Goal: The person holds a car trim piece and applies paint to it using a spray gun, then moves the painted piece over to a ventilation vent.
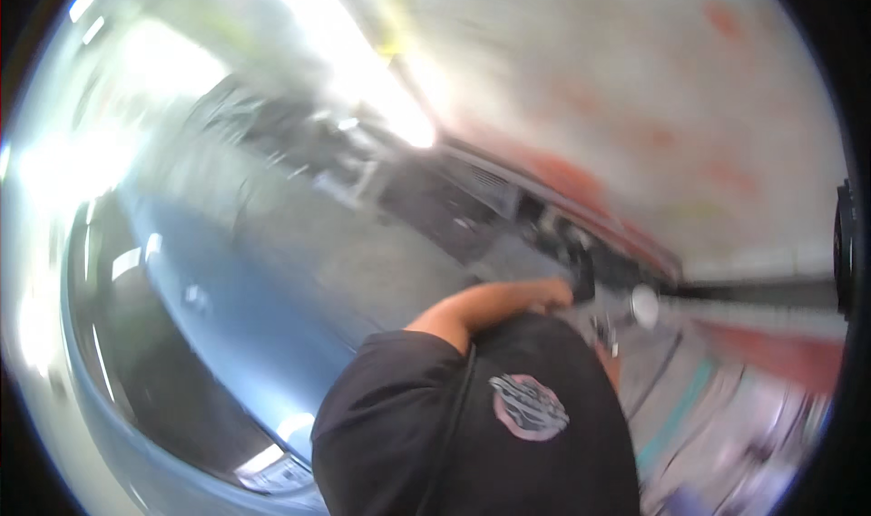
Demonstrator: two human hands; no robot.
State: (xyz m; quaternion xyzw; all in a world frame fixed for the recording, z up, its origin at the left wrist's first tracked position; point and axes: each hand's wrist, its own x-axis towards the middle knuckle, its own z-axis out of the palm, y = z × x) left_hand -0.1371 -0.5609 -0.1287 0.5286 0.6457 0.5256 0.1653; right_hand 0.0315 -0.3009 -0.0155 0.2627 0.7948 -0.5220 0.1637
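My left arm reaches across in front of my dark shirt, and my left hand [555, 293] is at the right of the middle. Motion smears its fingers. Right beside it is a black upright thing [582, 273]; whether my hand grips it or only overlaps it, I cannot tell. Past the shirt's right edge a strip of my right arm [610, 364] shows, with a small shiny metallic thing [605, 335] by it. My right hand's fingers do not show clearly. A pale round thing [645, 306] sits just to the right.
On the left stands a blue car [245, 307] with dark glass. Grey floor [363, 253] lies between it and a cluttered dark bench or shelf [445, 212] along the wall. The pale wall [635, 72] has red patches. More blurred clutter [762, 425] is at lower right.
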